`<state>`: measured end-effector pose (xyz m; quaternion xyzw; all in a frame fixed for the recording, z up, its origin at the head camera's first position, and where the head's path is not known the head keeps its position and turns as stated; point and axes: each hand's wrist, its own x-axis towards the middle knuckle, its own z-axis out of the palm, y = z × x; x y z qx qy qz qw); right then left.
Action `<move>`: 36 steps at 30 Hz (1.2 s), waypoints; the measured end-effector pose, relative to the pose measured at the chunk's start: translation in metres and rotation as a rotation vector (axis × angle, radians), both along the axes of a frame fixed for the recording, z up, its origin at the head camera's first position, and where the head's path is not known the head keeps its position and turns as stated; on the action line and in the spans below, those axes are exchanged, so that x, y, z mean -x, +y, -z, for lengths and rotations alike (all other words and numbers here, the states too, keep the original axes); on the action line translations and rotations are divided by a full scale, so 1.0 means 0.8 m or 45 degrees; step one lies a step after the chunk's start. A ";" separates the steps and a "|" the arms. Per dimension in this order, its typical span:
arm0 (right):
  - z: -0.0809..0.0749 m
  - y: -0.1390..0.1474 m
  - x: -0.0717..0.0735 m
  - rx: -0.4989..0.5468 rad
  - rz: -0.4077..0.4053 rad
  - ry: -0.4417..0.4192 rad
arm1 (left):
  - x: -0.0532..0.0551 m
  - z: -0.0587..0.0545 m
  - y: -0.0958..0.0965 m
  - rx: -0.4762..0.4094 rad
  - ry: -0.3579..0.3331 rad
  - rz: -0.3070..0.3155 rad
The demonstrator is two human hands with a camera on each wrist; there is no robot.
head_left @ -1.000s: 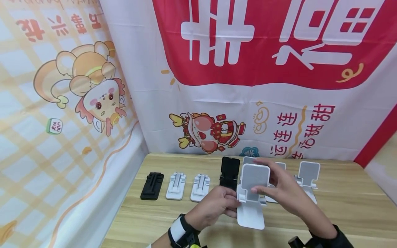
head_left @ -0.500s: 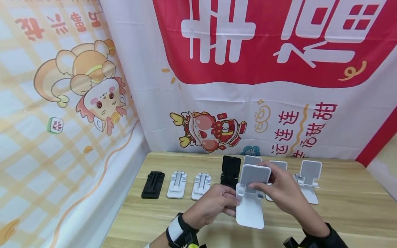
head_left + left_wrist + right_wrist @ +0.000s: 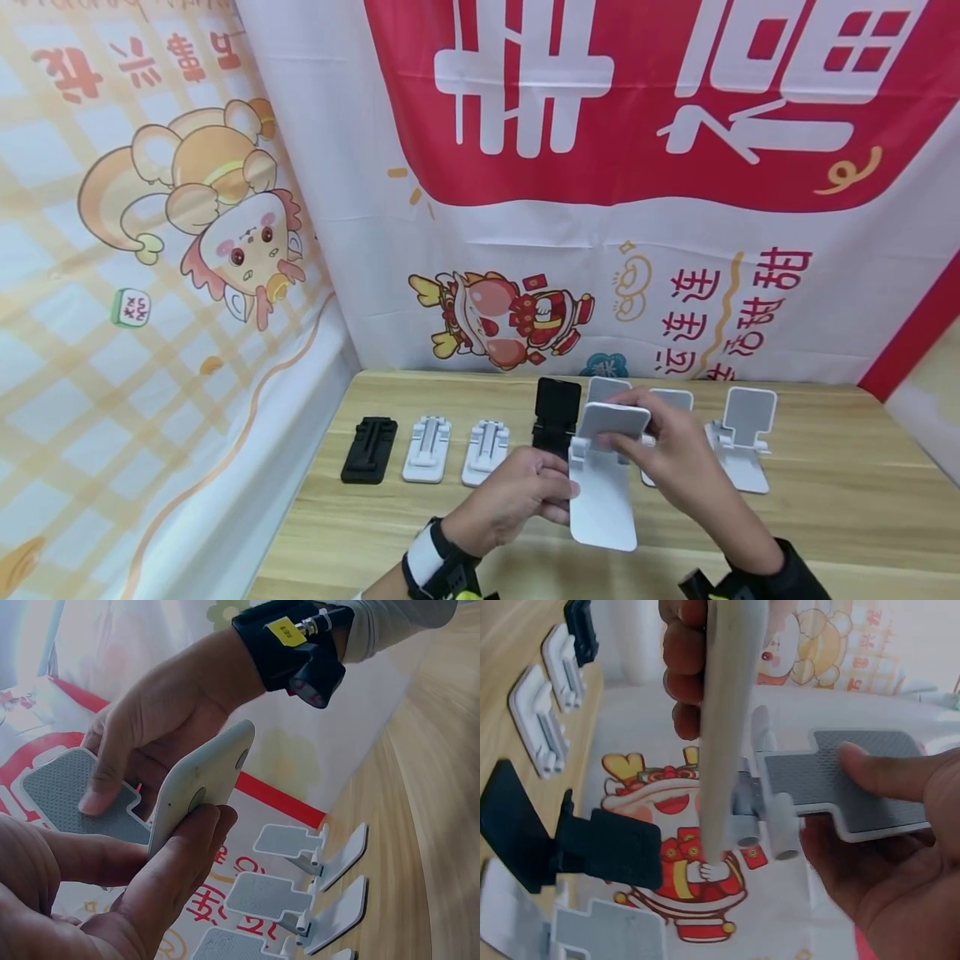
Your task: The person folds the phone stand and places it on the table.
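At your far left hangs a plaid-printed cloth [image 3: 52, 367], beside the wooden bench [image 3: 840, 483]. Along the bench lie a folded black phone stand [image 3: 369, 450], a folded white phone stand [image 3: 427, 450] and a second folded white phone stand [image 3: 486, 452]. Next comes your left hand [image 3: 527, 492], its grip pinching one long edge of the base of the held white phone stand [image 3: 603, 504]. Beyond that hand stands an unfolded black phone stand [image 3: 557, 404], partly hidden. You have the held stand raised above the bench, its hinged upper plate tilted. Behind it shows the top of a rear white phone stand [image 3: 606, 387]. Your right hand [image 3: 675, 454] has its grip on the upper plate, thumb on the gray pad [image 3: 802, 776], fingers behind. Past it are a partly covered white phone stand [image 3: 672, 399] and, farthest right, an unfolded white phone stand [image 3: 750, 417].
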<state>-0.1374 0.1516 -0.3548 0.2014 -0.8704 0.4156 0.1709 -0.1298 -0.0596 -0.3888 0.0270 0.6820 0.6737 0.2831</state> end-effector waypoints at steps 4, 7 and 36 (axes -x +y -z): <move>-0.010 -0.002 -0.006 -0.104 0.060 0.187 | 0.002 0.006 -0.003 0.019 -0.006 -0.011; -0.020 -0.003 -0.009 -0.159 0.056 0.327 | 0.002 0.009 -0.005 0.018 -0.008 -0.002; 0.029 -0.054 -0.056 -0.410 -0.142 0.683 | 0.016 -0.010 -0.037 -0.048 0.061 -0.156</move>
